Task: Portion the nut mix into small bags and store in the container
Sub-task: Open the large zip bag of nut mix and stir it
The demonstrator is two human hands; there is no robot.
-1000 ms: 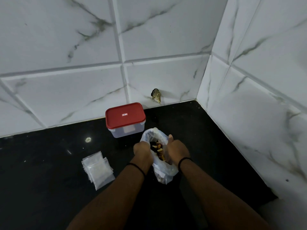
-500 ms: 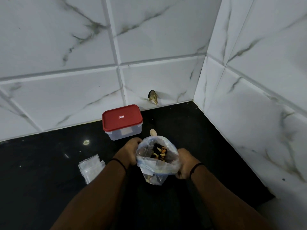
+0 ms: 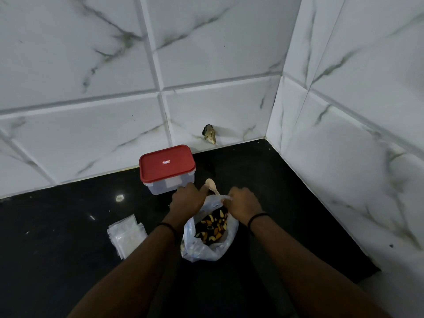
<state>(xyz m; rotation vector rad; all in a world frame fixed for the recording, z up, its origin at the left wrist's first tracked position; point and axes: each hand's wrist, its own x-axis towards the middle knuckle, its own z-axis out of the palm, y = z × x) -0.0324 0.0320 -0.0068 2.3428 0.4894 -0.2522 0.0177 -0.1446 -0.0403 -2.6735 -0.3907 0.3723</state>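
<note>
Since a moment ago the clear plastic bag of mixed nuts (image 3: pixel 210 235) has settled onto the black bench (image 3: pixel 68 260); the left hand (image 3: pixel 187 199) and right hand (image 3: pixel 243 203) pinch its rim apart, ready for scooping.

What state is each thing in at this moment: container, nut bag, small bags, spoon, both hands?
Container: red lid on, closed.
Nut bag: mouth held open, nuts inside.
Small bags: stacked flat on the counter, appear empty.
Spoon: lying behind the bag, unused.
Left hand: gripping the bag's rim.
Right hand: pinching the bag's rim.
</note>
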